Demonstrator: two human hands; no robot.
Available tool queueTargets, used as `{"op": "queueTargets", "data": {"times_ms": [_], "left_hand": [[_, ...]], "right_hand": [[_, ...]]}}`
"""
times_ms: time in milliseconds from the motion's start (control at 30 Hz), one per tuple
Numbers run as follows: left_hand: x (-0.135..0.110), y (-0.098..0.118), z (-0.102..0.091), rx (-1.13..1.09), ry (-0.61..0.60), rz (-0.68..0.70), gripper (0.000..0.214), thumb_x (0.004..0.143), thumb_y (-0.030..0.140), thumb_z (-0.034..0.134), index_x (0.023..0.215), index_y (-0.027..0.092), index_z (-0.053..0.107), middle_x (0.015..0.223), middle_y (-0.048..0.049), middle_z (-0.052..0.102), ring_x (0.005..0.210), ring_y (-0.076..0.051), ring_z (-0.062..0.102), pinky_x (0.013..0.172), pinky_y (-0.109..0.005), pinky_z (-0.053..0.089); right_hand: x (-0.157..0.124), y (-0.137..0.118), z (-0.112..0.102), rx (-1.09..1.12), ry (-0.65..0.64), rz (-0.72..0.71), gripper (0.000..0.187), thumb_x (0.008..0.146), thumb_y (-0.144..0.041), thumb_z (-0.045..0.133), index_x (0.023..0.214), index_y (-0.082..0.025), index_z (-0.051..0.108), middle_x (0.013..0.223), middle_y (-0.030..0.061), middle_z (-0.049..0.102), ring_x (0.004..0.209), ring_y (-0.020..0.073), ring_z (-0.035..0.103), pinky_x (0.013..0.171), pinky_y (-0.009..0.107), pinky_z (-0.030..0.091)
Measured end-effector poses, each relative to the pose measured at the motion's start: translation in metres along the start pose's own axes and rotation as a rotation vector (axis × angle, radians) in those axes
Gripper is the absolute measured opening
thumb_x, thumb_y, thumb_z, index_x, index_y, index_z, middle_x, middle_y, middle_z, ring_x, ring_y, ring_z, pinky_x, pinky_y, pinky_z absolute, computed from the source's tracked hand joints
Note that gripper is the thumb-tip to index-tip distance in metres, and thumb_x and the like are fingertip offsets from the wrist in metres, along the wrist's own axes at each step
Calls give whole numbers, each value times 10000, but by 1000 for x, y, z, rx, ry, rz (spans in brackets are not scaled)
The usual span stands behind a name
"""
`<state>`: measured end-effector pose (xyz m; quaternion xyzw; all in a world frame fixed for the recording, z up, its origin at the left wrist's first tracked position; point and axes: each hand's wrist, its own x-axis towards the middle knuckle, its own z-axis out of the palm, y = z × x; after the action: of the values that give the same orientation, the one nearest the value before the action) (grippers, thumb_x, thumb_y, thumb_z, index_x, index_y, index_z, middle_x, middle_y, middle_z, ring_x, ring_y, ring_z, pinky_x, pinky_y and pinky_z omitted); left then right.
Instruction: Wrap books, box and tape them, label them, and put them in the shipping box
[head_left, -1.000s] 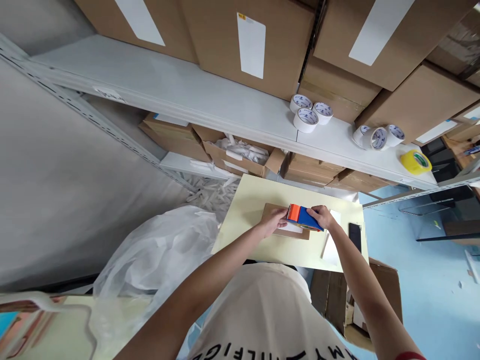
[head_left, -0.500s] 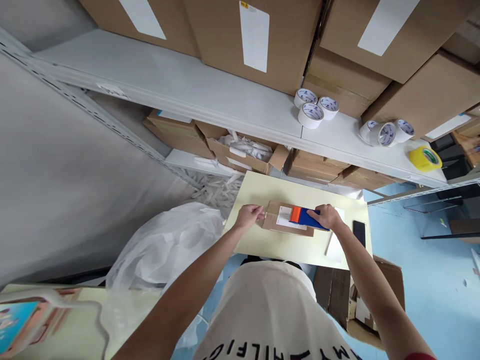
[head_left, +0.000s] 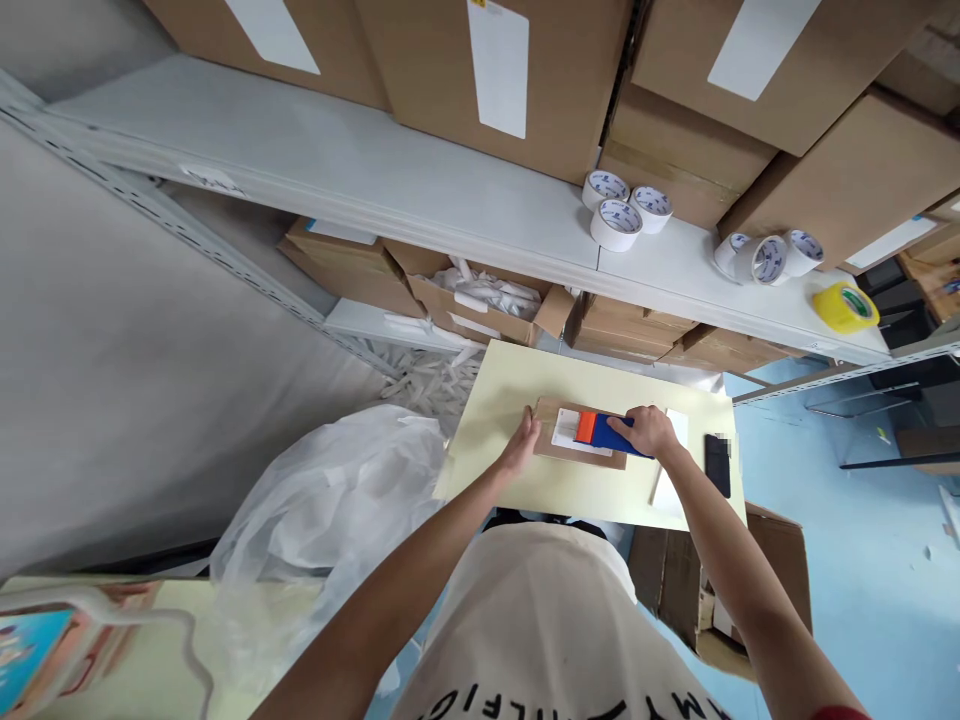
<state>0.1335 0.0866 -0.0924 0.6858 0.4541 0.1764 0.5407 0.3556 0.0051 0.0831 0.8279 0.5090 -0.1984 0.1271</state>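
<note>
A small cardboard box [head_left: 551, 440] with a white label [head_left: 564, 428] on its top lies flat on the pale yellow table [head_left: 517, 375]. My left hand [head_left: 521, 442] is at the box's left end, its fingers wrapped against that edge. From the right, my right hand [head_left: 651, 432] grips a blue and orange tape dispenser [head_left: 600, 430]. The orange end rests on or just over the label; I cannot tell whether it touches. White paper [head_left: 666, 488] lies partly under my right wrist, and a black phone [head_left: 717, 468] sits at the table's right side.
Behind the table, a grey shelf [head_left: 360, 165] carries large cartons [head_left: 487, 90], white tape rolls [head_left: 616, 226] and a yellow tape roll [head_left: 846, 306]. Clear plastic sheeting [head_left: 337, 500] bulges at the left. An open carton [head_left: 727, 640] stands on the floor at right.
My left hand has gone from a pinch by the box's left end to lying against that end. The tape dispenser has shifted slightly left in my right hand.
</note>
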Motion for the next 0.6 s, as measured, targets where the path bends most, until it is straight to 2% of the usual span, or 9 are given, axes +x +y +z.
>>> {"op": "queueTargets", "data": {"times_ms": [67, 100, 133, 200, 267, 367, 467, 600], "left_hand": [[2, 17, -4, 257, -36, 127, 1203, 723, 798, 500, 1552, 92, -11, 1622, -226, 47, 1499, -366, 41, 1176, -560, 169], [4, 27, -6, 403, -57, 237, 1352, 607, 813, 607, 1547, 67, -15, 1617, -245, 2, 1492, -397, -28, 1177, -589, 102], [6, 38, -7, 539, -100, 351, 1432, 516, 801, 681, 1546, 54, 22, 1614, -256, 10, 1487, -415, -46, 1178, -597, 55], [12, 56, -7, 747, -210, 491, 1434, 453, 730, 761, 1538, 42, 122, 1603, -269, 104, 1491, -419, 25, 1188, -569, 23], [16, 66, -5, 863, -267, 508, 1342, 485, 651, 785, 1527, 43, 195, 1585, -270, 195, 1485, -403, 131, 1199, -530, 39], [19, 67, 0, 925, -260, 468, 1268, 520, 603, 778, 1519, 45, 231, 1577, -262, 232, 1472, -390, 197, 1204, -500, 62], [19, 61, -2, 961, -270, 446, 1281, 522, 611, 767, 1521, 33, 212, 1583, -257, 219, 1474, -385, 192, 1202, -497, 64], [17, 62, -4, 1015, -281, 422, 1300, 541, 638, 749, 1528, 21, 169, 1590, -264, 185, 1482, -388, 158, 1198, -512, 39]], "right_hand": [[0, 1, 0, 5, -4, -8, 625, 921, -682, 351, 864, -203, 749, 906, 114, 747, 889, 246, 680, 683, 285, 441], [1, 1, -1, 8, -7, -11, 633, 921, -686, 344, 867, -201, 747, 911, 117, 747, 895, 247, 681, 687, 286, 442], [1, 0, -1, 12, -14, -16, 643, 920, -692, 337, 874, -197, 746, 919, 122, 747, 901, 250, 681, 690, 288, 444], [2, -2, -3, 21, -39, -22, 665, 916, -704, 326, 902, -188, 745, 941, 134, 745, 913, 256, 681, 695, 292, 450], [4, -2, -5, 30, -56, -41, 673, 909, -712, 331, 945, -179, 741, 977, 146, 740, 928, 263, 680, 702, 295, 456], [4, 12, -4, 39, -56, -76, 667, 900, -716, 355, 989, -173, 732, 1004, 153, 732, 936, 270, 677, 716, 300, 461], [3, 49, 5, 61, -77, -74, 655, 900, -708, 367, 915, -169, 739, 935, 149, 737, 894, 267, 680, 700, 297, 452], [8, 103, 30, 146, -108, -75, 642, 923, -671, 344, 794, -171, 724, 784, 111, 723, 758, 227, 671, 640, 280, 420]]}}
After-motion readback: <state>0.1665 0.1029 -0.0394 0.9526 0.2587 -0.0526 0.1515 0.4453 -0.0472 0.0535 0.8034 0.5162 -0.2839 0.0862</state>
